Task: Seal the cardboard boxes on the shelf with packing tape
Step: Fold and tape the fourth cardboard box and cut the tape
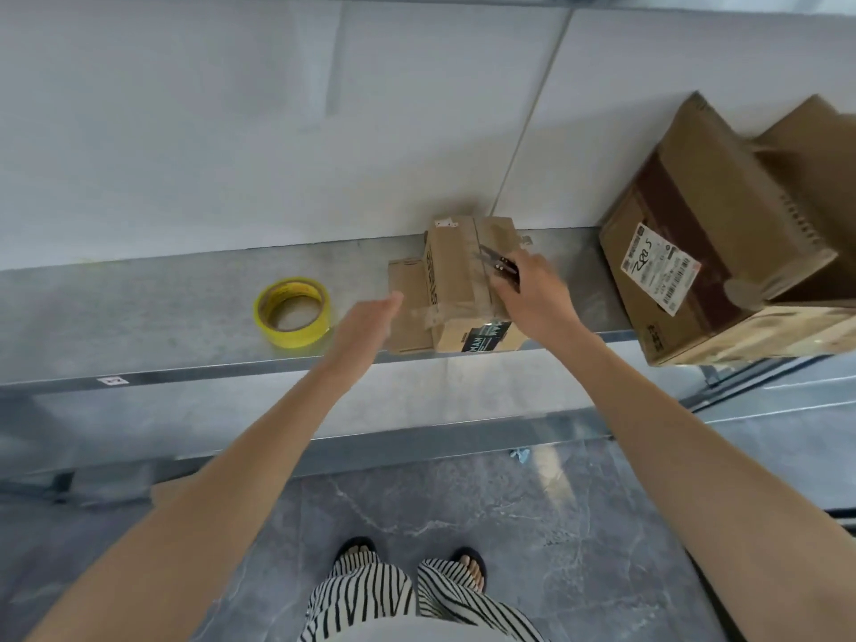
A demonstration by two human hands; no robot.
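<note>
On the shelf (185, 317), right hand (532, 294) holds scissors (493, 259) at taped small box (456, 275)

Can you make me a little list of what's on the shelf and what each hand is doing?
place: grey metal shelf against a pale wall
small box: middle of the shelf, tape strips across its top
tape roll: yellow, lying flat, left of the small box, nobody touching it
big box: right end of the shelf, white label on it
right hand: holds what look like scissors over the small box
left hand: open, fingers straight, by the small box's left side; touching it or not, cannot tell
</note>
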